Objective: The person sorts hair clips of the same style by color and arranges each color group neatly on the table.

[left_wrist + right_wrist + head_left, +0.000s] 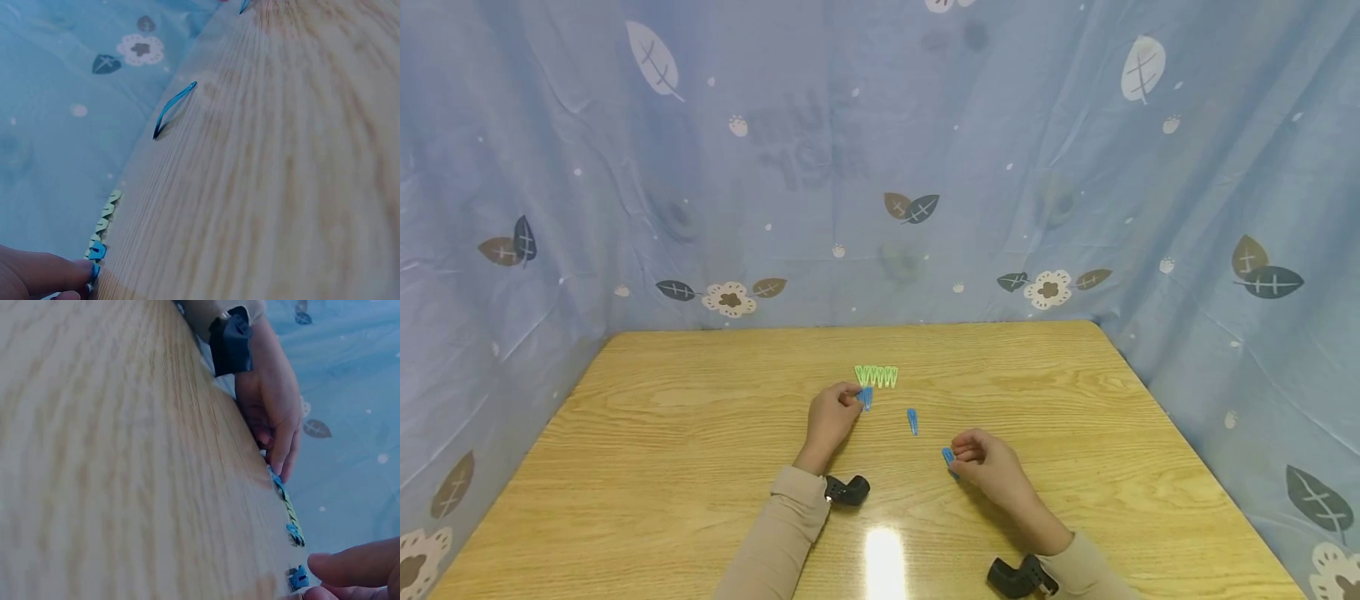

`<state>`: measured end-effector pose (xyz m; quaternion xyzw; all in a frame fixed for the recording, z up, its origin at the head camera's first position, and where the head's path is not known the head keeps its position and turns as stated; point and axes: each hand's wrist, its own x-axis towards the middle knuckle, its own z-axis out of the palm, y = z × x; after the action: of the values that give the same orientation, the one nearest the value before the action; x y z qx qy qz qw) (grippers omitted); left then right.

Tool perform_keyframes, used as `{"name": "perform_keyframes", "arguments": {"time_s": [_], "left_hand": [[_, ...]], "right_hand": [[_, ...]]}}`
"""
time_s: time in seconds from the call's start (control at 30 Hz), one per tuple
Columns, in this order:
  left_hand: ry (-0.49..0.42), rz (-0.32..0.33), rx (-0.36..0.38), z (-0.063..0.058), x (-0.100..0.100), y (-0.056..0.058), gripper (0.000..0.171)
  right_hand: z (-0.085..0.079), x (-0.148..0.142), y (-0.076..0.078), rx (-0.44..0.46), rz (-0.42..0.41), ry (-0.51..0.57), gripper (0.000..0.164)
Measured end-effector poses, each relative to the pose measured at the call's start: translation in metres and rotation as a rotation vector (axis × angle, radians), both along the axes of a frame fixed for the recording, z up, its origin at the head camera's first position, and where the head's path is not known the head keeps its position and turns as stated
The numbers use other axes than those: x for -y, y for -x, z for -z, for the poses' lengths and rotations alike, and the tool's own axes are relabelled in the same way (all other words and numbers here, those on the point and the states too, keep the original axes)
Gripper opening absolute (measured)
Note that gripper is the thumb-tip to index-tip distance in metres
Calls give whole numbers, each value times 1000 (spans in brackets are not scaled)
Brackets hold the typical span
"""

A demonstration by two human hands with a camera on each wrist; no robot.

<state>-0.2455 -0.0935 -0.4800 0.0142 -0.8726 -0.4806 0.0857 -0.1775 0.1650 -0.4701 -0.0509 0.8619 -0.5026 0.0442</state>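
A row of several pale green snap hair clips [877,376] lies side by side toward the back middle of the wooden table. Just in front of the row's left part is a blue hair clip [868,398]. My left hand [832,418] pinches another blue clip [95,271] right beside it, mostly hidden by the fingers. A single blue clip [913,421] lies apart, between my two hands. Nearer the front right, my right hand [992,468] has thumb and fingertips on one more blue clip [949,458], gripping its lower end.
The wooden table [685,433] ends at a blue leaf-patterned curtain [865,167] at the back and sides. Black wrist cameras [847,491] are strapped over both beige sleeves [782,529]. A bright reflection shines on the table's front middle.
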Motion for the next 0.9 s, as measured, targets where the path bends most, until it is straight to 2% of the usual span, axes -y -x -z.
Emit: {"name": "perform_keyframes", "arguments": {"time_s": [0.33,0.57,0.9], "left_hand": [[10,-6,5,0,1,0,23],[1,-2,7,1,0,-1,23],[1,1,-2,1,0,-1,22]], "right_hand": [[-2,8,1,-16,21,-83,23],[-11,10,3,-14,-13,-160,18],[-16,5,8,49,-59,-151,13]]}}
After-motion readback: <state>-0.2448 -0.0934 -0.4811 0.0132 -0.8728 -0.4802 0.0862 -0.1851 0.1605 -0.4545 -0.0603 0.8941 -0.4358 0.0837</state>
